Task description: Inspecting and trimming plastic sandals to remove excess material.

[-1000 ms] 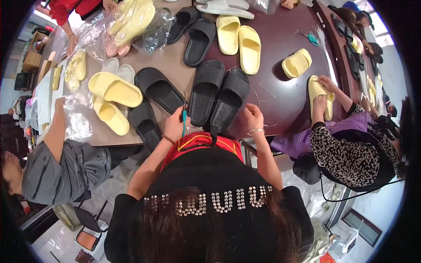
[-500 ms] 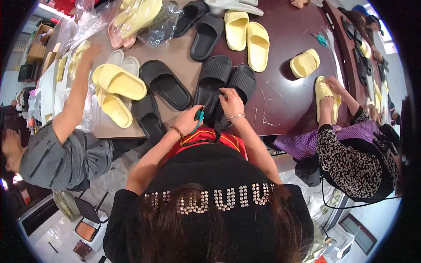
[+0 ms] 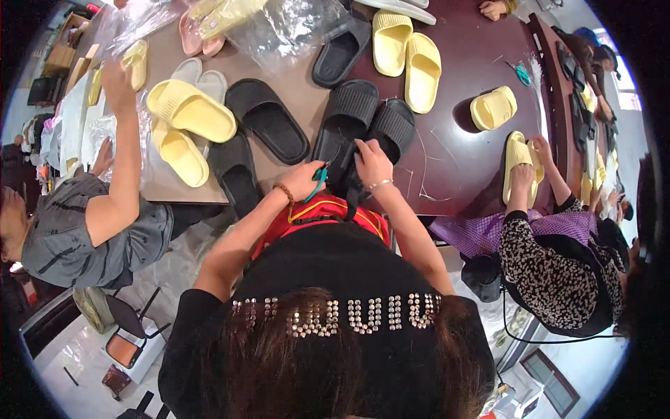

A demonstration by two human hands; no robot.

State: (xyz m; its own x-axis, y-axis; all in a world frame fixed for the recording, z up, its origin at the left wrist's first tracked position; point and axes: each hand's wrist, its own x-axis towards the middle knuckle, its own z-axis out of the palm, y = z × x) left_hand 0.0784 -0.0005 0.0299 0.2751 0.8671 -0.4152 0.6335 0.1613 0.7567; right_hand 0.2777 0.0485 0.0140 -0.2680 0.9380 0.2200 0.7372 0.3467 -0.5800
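Two black slide slippers (image 3: pixel 368 122) lie side by side at the near edge of the dark table (image 3: pixel 453 174), straight ahead of me. My right hand (image 3: pixel 372 162) presses on the heel end of them and grips the black rubber there. My left hand (image 3: pixel 304 180) is closed around a small teal-handled cutter (image 3: pixel 319 176), whose tip touches the same heel end. Both forearms reach up from the lower middle of the picture.
More black slippers (image 3: pixel 266 119) and yellow slippers (image 3: pixel 190 110) cover the table, with clear plastic bags (image 3: pixel 293 21) at the far side. A person in grey (image 3: pixel 91 216) works at my left, another in a patterned top (image 3: pixel 551 258) handles a yellow slipper (image 3: pixel 516 164) at my right.
My hands have drawn together onto the heel end of the black pair, the right one moving left onto it. The person at my left has raised an arm toward the far bags.
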